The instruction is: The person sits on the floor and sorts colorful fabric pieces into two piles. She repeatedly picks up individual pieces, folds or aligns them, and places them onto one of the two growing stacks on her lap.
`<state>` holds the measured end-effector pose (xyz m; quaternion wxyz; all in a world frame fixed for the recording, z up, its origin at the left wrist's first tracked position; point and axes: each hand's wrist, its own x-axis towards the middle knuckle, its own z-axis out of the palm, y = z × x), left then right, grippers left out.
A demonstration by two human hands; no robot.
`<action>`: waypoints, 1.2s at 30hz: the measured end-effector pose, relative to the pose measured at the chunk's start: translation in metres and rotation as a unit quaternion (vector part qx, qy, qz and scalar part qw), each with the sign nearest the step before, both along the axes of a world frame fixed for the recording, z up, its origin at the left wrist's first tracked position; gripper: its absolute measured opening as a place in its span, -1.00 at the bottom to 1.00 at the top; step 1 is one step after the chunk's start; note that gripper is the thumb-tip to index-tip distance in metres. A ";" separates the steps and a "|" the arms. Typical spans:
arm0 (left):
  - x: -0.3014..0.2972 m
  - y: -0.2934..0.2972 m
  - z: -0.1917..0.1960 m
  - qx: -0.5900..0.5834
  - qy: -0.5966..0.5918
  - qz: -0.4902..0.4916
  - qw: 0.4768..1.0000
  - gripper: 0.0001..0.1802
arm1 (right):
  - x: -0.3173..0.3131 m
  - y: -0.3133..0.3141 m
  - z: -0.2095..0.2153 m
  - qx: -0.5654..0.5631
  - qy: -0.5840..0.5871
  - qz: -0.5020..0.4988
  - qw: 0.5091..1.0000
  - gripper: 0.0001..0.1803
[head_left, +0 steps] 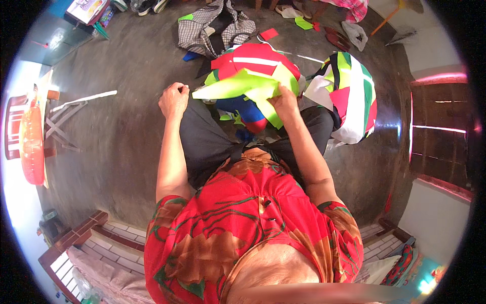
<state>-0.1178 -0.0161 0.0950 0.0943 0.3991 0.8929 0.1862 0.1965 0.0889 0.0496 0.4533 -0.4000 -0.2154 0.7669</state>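
Note:
My right hand [286, 105] is closed on a neon yellow-green cloth piece [230, 86], which spreads leftward above my lap. The left end of this cloth narrows to a point just beside my left hand [174, 100]. That hand is curled with its fingers together over my left knee; whether anything small is in it cannot be made out. Under and beyond the cloth lies a heap of coloured fabric [253, 53], red, white, green and blue. By my right knee stands a rounded bundle of cloth pieces [349, 99] in white, red, green, yellow and black.
A checked grey garment [217, 28] lies on the dark floor ahead. Scattered scraps, such as a green piece [304, 23], and dark red footwear [338, 38] lie at the far right. At left are a folding stand [66, 124] and an orange inflated object [32, 144]. A dark wooden door [439, 131] is at right.

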 end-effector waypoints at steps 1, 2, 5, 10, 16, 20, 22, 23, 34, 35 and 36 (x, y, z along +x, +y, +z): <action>0.000 0.001 0.000 0.002 -0.003 -0.002 1.000 -0.77 | 0.008 -0.004 -0.026 -0.031 -0.030 0.017 0.999 -0.64; 0.000 0.002 -0.003 0.008 0.005 -0.008 1.000 -0.78 | 0.017 -0.007 -0.054 -0.060 -0.056 0.015 0.996 -0.64; 0.000 0.000 0.000 0.007 0.006 0.004 1.000 -0.78 | 0.026 -0.014 -0.066 -0.100 -0.108 0.029 0.989 -0.63; -0.002 0.001 -0.005 0.002 -0.001 0.001 1.000 -0.77 | 0.020 -0.015 -0.053 -0.073 -0.181 0.063 0.979 -0.65; -0.001 0.001 -0.001 0.004 0.013 -0.009 1.000 -0.77 | 0.016 -0.036 -0.045 -0.034 -0.290 0.091 0.952 -0.55; 0.000 0.000 -0.002 0.012 0.016 -0.010 1.000 -0.76 | 0.024 -0.039 -0.047 0.207 -0.617 0.090 0.754 -0.33; -0.001 -0.002 -0.006 0.015 0.010 -0.011 1.000 -0.76 | 0.012 -0.047 -0.006 0.293 -0.683 0.038 0.668 -0.38; -0.002 -0.002 -0.006 0.017 0.007 -0.015 1.000 -0.76 | 0.009 -0.047 0.005 0.350 -0.694 0.036 0.629 -0.39; 0.001 -0.002 -0.001 0.003 0.002 -0.010 1.000 -0.74 | 0.005 -0.047 -0.040 0.479 -0.700 0.314 0.427 -0.20; 0.000 -0.001 -0.003 -0.002 0.005 -0.007 1.000 -0.75 | 0.005 -0.047 -0.044 0.487 -0.709 0.300 0.412 -0.20; 0.000 0.000 -0.003 0.000 0.009 -0.011 1.000 -0.75 | 0.004 -0.047 -0.049 0.492 -0.712 0.290 0.407 -0.16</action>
